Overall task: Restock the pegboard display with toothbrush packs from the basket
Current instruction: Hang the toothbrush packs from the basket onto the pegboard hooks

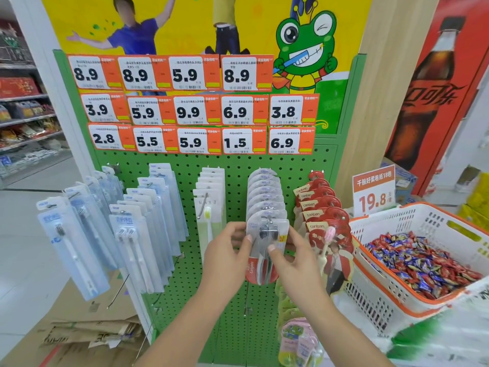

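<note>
At the pegboard's lower middle, both hands pinch one Colgate toothbrush pack.

Nearest, the left hand [227, 250] holds the pack's left edge, thumb on its face, while the right hand [293, 256] holds the right edge, thumb pressed just below the brush heads. The Colgate toothbrush pack [264, 250] hangs upright between the fingers, in front of its own row of matching packs [264, 192]. Behind stands the green pegboard [235, 160]; at its right edge sits a white-and-orange basket [391, 229] of candy.

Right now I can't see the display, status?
Left hand and right hand both grip Colgate pack at peg front. Red canban packs close beside. Nothing blocking.
</note>
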